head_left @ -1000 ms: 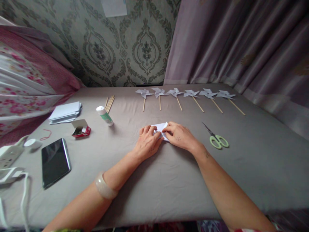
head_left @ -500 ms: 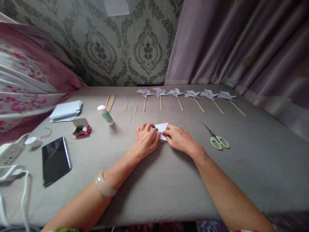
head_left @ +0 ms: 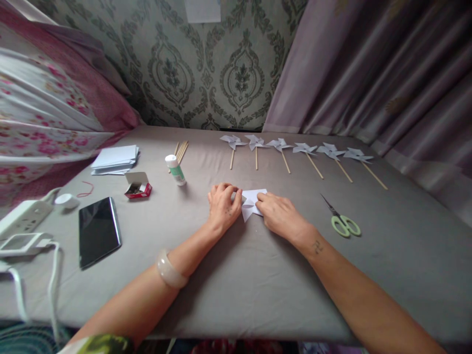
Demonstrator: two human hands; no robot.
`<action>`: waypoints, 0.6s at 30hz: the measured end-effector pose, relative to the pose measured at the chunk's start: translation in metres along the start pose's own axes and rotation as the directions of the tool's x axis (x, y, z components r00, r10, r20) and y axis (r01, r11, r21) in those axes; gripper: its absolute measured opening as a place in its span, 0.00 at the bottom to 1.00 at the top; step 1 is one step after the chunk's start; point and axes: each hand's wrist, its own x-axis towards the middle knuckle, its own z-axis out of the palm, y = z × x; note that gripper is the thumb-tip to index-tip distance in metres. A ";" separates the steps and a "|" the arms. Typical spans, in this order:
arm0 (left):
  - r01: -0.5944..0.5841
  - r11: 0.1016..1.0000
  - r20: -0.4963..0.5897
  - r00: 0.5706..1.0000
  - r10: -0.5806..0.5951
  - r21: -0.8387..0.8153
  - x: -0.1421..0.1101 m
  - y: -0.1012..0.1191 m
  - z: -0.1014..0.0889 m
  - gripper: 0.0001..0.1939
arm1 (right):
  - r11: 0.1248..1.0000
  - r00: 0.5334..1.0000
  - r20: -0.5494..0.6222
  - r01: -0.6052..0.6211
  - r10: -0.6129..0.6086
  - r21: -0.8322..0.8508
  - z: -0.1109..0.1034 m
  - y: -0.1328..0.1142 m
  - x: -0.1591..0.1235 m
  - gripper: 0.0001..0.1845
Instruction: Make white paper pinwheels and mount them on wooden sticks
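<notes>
A small white paper [head_left: 260,195], with a pointed flap toward me, lies on the cloth between my hands. At its left edge is my left hand [head_left: 223,206], fingers curled and thumb and fingertips together at the paper. My right hand [head_left: 282,214] pinches the right side, its fingertips over the sheet. Scissors [head_left: 341,220] with light green handles rest to the right of that hand. Farther back, several white paper pinwheels [head_left: 280,144] on wooden sticks are laid in a row. A glue stick [head_left: 176,170] with a white cap stands to the left of my hands.
Wooden sticks [head_left: 182,151] lie behind the glue stick. At left are a paper stack [head_left: 115,160], a small red box [head_left: 138,187] with its lid up, a phone [head_left: 99,232], a white round cap [head_left: 67,201], a red string [head_left: 87,189] and a power strip [head_left: 25,219] with cables.
My left hand has drawn back to the paper's left edge, uncovering more of the sheet and its pointed flap. My right hand stays on the right side. The camera view has shifted.
</notes>
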 end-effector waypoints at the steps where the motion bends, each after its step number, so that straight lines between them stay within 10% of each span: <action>1: 0.012 1.000 -0.001 1.000 -0.012 -0.007 0.001 -0.001 0.000 0.11 | 1.000 1.000 0.009 0.019 -0.019 -0.016 -0.002 -0.001 0.001 0.18; 10: 0.087 0.996 0.015 0.996 -0.087 -0.030 0.007 -0.004 -0.001 0.12 | 0.995 0.997 -0.001 0.075 -0.075 -0.060 -0.002 -0.001 0.005 0.18; 18: 0.133 0.991 0.057 0.990 -0.131 -0.034 0.015 -0.009 -0.001 0.13 | 0.939 0.986 -0.151 -0.010 0.065 0.344 0.024 0.025 0.002 0.19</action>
